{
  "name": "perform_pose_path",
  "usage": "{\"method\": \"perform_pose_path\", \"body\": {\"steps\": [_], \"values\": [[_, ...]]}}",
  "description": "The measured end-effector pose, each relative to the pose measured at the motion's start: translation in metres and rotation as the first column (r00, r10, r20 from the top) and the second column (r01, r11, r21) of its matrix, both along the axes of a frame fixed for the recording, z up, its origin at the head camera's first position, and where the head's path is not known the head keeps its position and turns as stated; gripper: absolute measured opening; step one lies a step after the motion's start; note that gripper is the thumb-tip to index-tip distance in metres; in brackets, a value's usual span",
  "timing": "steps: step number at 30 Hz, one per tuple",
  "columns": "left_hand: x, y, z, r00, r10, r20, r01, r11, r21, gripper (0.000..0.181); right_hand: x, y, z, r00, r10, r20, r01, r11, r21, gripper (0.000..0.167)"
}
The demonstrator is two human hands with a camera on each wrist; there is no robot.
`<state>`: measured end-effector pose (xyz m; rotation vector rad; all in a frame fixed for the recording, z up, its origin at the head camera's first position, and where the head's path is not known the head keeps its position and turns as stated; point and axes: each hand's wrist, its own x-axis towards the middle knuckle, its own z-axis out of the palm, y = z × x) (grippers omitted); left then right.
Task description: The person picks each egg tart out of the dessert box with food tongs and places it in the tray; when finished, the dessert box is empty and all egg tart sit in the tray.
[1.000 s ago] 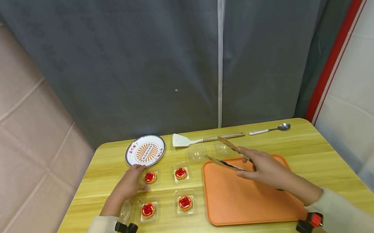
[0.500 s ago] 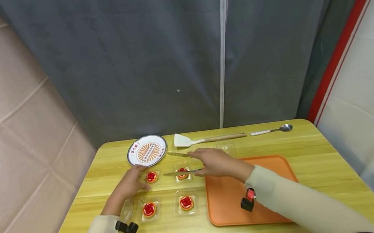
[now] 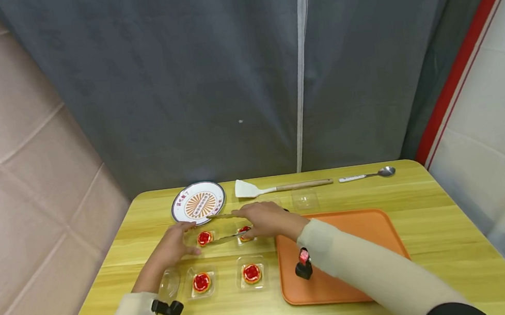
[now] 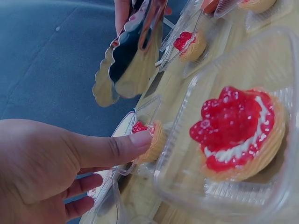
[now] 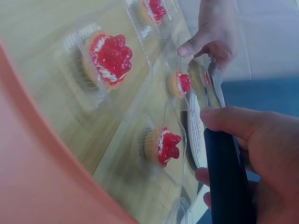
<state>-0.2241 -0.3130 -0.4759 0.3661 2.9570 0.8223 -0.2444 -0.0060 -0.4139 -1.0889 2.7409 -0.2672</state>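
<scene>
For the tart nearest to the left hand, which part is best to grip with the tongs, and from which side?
Probably by its round pastry wall, below the uneven red topping. I would bring the tongs from the right, spread around it: the tart sits upright, and the left hand occupies its left side.

Right hand and tongs moved left, from above the orange tray, lower right, to the frame's lower centre; tips now near the upper-left tart, right sleeve stretched across the tray
</scene>
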Motion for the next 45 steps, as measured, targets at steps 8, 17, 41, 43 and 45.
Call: {"method": "perform_pose_path", "body": {"steps": [8, 17, 41, 43, 45], "values": [[0.001, -0.003, 0.0, 0.999, 0.041, 0.023, -0.04, 0.999, -0.017, 0.078, -0.006, -0.015, -0.004, 1.0, 0.03, 0.008, -0.03, 0.999, 0.034, 0.068], [0.001, -0.003, -0.001, 0.993, 0.072, 0.095, -0.074, 0.997, 0.01, 0.072, -0.012, -0.028, -0.006, 0.998, 0.057, -0.005, -0.057, 0.994, 0.094, 0.063], [0.001, 0.0, -0.005, 0.988, 0.072, 0.138, -0.082, 0.994, 0.067, 0.071, -0.01, -0.046, 0.001, 0.993, 0.095, -0.077, -0.078, 0.977, 0.2, 0.049], [0.002, 0.001, -0.003, 0.987, 0.075, 0.145, -0.086, 0.994, 0.071, 0.071, -0.009, -0.047, 0.001, 0.992, 0.092, -0.081, -0.074, 0.975, 0.207, 0.049], [0.002, 0.001, -0.002, 0.987, 0.071, 0.146, -0.083, 0.994, 0.073, 0.07, -0.009, -0.049, 0.001, 0.992, 0.091, -0.088, -0.07, 0.974, 0.216, 0.049]]}}
